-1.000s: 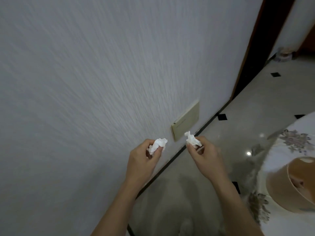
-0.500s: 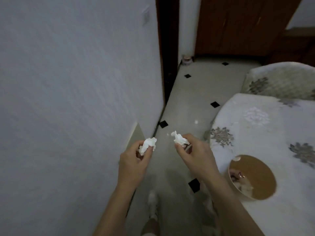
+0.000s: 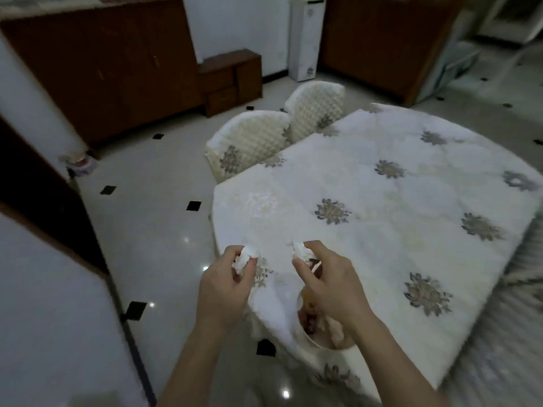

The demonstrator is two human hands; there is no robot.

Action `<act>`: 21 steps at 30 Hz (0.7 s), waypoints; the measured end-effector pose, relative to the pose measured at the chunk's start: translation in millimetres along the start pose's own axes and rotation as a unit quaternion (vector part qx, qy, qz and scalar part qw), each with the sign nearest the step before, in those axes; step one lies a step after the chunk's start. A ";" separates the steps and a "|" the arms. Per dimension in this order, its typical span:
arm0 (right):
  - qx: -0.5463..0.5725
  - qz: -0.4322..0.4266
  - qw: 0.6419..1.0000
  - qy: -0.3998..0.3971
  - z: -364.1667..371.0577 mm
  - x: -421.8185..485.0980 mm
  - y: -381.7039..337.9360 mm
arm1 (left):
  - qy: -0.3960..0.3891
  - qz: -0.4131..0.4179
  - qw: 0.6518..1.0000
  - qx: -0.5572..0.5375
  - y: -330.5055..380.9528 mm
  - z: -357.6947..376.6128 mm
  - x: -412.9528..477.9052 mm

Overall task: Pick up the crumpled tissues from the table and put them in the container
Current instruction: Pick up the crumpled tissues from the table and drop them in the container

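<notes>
My left hand (image 3: 226, 284) pinches a crumpled white tissue (image 3: 246, 256) over the near left edge of the table (image 3: 382, 177), which wears a white cloth with grey flower patterns. My right hand (image 3: 329, 277) pinches a second crumpled tissue (image 3: 302, 250) a little to the right, above the cloth. A round brown container (image 3: 311, 324) sits on the table below my right hand and wrist, which hide most of it. Some pale material shows inside it.
Two chairs with patterned white covers (image 3: 252, 142) stand pushed in at the table's far left side. Dark wooden cabinets (image 3: 117, 66) line the back wall. A wall and dark door frame (image 3: 53, 201) are close on my left, over a glossy tiled floor (image 3: 152, 230).
The view has swung from the wall on the left round to the table. Both hands still hold their tissues and are now over the table edge, the right one above the container.
</notes>
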State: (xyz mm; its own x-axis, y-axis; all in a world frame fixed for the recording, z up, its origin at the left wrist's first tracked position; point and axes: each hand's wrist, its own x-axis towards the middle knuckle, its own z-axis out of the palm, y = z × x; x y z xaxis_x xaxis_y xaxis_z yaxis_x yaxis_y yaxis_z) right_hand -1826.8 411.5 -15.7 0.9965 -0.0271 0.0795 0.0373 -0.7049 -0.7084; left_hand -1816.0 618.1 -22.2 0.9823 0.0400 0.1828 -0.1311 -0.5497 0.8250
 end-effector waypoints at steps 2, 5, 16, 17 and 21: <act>-0.009 0.040 0.998 0.046 -11.8 -3.3 5.8 | -0.054 0.033 0.998 -0.011 7.7 11.4 16.7; -0.019 0.090 0.990 0.103 -29.6 -16.5 14.4 | -0.133 0.067 0.989 -0.017 24.0 30.3 29.3; -0.057 0.175 0.973 0.138 -38.7 -47.2 37.0 | -0.196 0.160 0.966 0.061 28.0 59.7 20.0; -0.064 0.179 0.973 0.134 -35.4 -49.3 35.9 | -0.197 0.169 0.963 0.075 22.9 59.6 19.2; -0.085 0.186 0.972 0.115 -25.8 -57.9 29.7 | -0.186 0.193 0.954 0.133 9.5 57.5 13.4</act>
State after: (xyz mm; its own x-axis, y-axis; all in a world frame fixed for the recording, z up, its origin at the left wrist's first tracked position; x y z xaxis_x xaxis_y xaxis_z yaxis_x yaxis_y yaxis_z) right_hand -1885.4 373.8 -23.2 0.8950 -0.4459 0.0089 -0.3542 -0.7229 -0.5932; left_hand -1796.3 565.4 -42.7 0.8532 -0.4804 0.2030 -0.5036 -0.6575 0.5605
